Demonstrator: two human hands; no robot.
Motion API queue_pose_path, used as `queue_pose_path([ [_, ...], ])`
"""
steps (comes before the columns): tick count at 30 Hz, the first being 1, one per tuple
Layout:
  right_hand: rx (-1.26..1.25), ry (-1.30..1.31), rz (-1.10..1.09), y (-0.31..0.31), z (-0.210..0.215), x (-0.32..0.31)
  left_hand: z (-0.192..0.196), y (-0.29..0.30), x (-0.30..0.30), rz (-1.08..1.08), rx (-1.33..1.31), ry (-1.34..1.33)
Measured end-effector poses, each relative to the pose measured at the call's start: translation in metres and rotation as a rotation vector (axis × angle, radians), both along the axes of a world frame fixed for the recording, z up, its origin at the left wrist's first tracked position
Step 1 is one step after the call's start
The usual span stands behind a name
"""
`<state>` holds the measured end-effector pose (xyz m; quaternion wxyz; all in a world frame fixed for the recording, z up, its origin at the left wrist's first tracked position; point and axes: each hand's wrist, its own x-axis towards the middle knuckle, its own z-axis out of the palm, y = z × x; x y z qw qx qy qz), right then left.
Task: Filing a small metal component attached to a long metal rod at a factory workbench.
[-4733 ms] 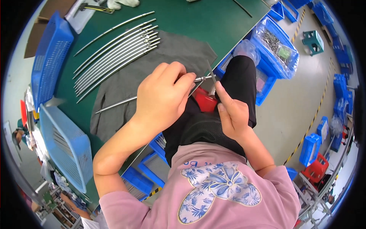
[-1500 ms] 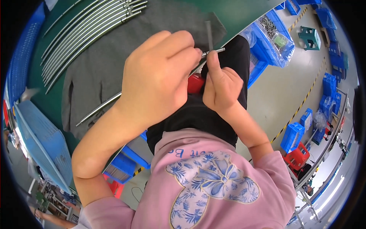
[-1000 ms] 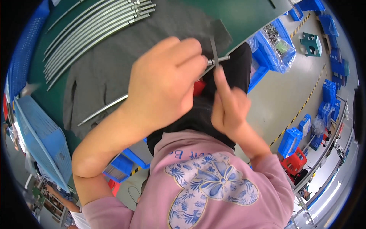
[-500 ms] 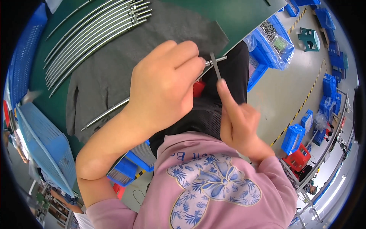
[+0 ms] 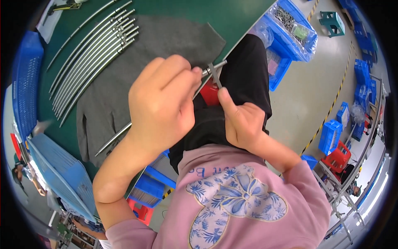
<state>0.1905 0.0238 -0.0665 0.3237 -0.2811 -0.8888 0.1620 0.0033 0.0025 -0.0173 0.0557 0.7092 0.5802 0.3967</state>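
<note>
My left hand [image 5: 161, 97] is closed around a thin shiny metal rod [image 5: 114, 138], which runs slantwise across the table edge. One end of the rod sticks out beyond my fingers, with a collar near it. My right hand [image 5: 244, 120] grips a narrow flat grey file [image 5: 215, 76], its index finger stretched along it. The file crosses the rod close to the collar and appears to touch it. The file's lower part is hidden in my right hand. Beneath the left hand lies a dark grey cloth [image 5: 174, 39], and several similar rods [image 5: 87, 68] lie side by side at the far left.
The green table [image 5: 195, 14] ends along a slanted edge by my legs. Blue perforated baskets [image 5: 58, 166] stand at the left. To the right are blue bins [image 5: 277, 79] holding small metal parts and plastic bags. A green stool [image 5: 331, 23] and red chair [image 5: 338, 159] stand farther off.
The whole view has shifted, so the table, rods and both hands appear farther left. The file leans a little more across the rod. Both grips stay the same.
</note>
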Motion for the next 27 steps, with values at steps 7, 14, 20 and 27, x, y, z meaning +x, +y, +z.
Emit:
queue_pose_path([
  [7, -0.042, 0.03, 0.008, -0.003, -0.015, 0.01, -0.004, 0.003, -0.001, 0.003, 0.015, -0.007],
  [14, -0.072, -0.01, -0.006, -0.002, 0.009, 0.007, 0.0, 0.003, -0.002, 0.001, 0.011, 0.011],
  [20, -0.019, 0.005, -0.012, 0.017, 0.022, -0.01, 0.002, 0.006, -0.001, -0.024, 0.032, 0.019],
  [27, -0.005, 0.084, -0.001, 0.019, 0.015, -0.015, 0.001, 0.004, -0.003, -0.014, 0.026, 0.043],
])
